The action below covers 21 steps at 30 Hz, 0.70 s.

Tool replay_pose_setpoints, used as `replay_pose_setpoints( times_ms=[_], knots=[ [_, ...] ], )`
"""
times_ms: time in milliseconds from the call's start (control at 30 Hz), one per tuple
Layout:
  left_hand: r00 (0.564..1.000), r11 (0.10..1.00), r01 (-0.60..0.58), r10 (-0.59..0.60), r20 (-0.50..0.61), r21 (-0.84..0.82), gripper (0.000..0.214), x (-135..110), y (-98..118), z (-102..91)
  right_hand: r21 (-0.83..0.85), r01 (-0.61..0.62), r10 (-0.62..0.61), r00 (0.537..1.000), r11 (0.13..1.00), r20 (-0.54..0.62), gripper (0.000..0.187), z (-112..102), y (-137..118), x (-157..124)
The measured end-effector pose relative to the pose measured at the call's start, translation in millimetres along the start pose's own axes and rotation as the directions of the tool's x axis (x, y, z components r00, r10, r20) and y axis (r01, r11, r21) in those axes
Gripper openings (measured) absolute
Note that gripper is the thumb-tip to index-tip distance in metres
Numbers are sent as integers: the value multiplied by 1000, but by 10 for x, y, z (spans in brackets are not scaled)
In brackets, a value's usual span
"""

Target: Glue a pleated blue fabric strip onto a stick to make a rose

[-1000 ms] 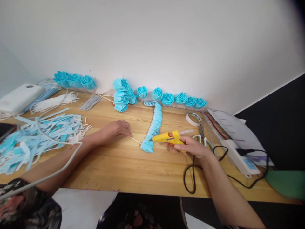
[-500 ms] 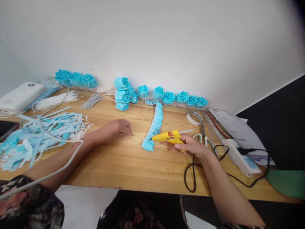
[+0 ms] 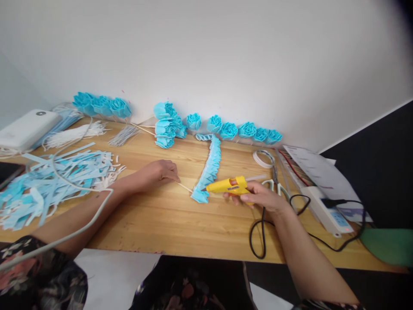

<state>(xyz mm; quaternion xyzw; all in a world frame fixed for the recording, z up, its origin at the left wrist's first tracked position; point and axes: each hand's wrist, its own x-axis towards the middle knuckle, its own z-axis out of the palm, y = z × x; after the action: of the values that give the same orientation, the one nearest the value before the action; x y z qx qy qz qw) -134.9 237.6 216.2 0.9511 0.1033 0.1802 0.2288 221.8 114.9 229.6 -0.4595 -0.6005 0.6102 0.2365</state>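
Note:
My left hand [image 3: 163, 172] pinches a thin wooden stick [image 3: 185, 186] whose far end meets the near end of a blue pleated strip [image 3: 211, 165]. That strip lies across the table in a slight curve, with its far end twisted toward the left. In my right hand [image 3: 258, 196] is a yellow glue gun [image 3: 227, 185], my fingers wrapped round its handle. The nozzle points left, right at the strip's near end beside the stick; whether it touches cannot be made out. A clear glue stick [image 3: 256, 177] juts from the back of the gun.
Blue fabric flowers [image 3: 247, 130] line the wall, with a cluster [image 3: 165, 129] on sticks. Cut blue strips [image 3: 74, 176], a white power bank [image 3: 30, 129] and a cable are left. Scissors [image 3: 275, 183], a tape roll [image 3: 263, 159], a power strip [image 3: 329, 213] and the gun's black cord [image 3: 263, 234] are right.
The glue gun's back end has swung slightly, its nozzle staying at the strip's near end. My left hand keeps its pinch on the stick, almost unmoved.

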Motion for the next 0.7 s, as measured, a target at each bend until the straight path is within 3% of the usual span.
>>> replay_pose_setpoints(
  times_ms=[133,400,600,700],
  knots=[
    [1000,1000,7,-7,3,-2,39,1,3,-4,-70,-50,51,999,996,17,48,38,-46,24],
    [1000,1000,1,-1,3,5,40,-8,-15,9,-203,-172,155,983,964,-94,46,81,-67,24],
    [1000,1000,-8,8,-10,12,37,-11,-31,25,-501,-120,3,974,857,-228,31,99,-80,45],
    [1000,1000,-5,5,-10,12,36,-7,-23,21,-554,-106,-39,969,826,-244,30,110,-79,64]
  ],
)
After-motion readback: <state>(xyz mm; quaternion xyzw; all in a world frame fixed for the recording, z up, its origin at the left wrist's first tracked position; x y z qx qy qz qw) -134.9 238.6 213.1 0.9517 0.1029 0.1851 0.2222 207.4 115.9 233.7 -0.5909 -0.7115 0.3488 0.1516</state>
